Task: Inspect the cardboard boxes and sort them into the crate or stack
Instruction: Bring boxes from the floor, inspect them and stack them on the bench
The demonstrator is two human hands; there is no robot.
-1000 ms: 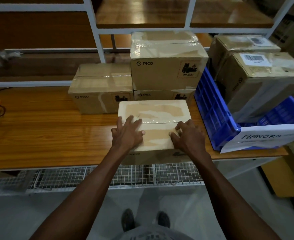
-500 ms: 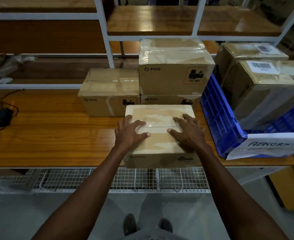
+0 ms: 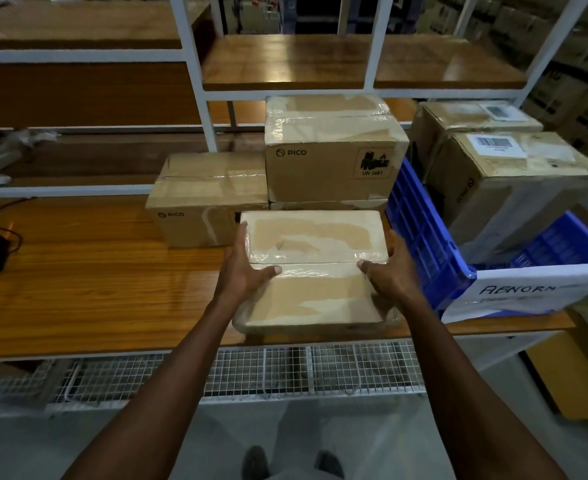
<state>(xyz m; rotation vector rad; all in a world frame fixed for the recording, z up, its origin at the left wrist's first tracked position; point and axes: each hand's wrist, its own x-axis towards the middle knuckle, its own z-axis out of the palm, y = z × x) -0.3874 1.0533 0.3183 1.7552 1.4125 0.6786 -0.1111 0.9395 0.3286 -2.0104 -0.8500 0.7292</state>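
At the frame's centre, near the table (image 3: 77,289) edge, a taped cardboard box (image 3: 315,271) is gripped at both sides by the left hand (image 3: 247,268) and right hand (image 3: 391,271), thumbs on top, apparently for lifting toward the stack (image 3: 334,168) or the blue crate (image 3: 424,237).

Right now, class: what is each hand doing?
Left hand: grips the left side of the taped cardboard box, thumb on top.
Right hand: grips the box's right side, thumb on top.

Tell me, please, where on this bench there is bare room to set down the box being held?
Bare wood lies on the bench left of the held box, between the cable and the single PICO box. The right is crowded: the blue crate sits beside the right hand, the two-box stack behind.
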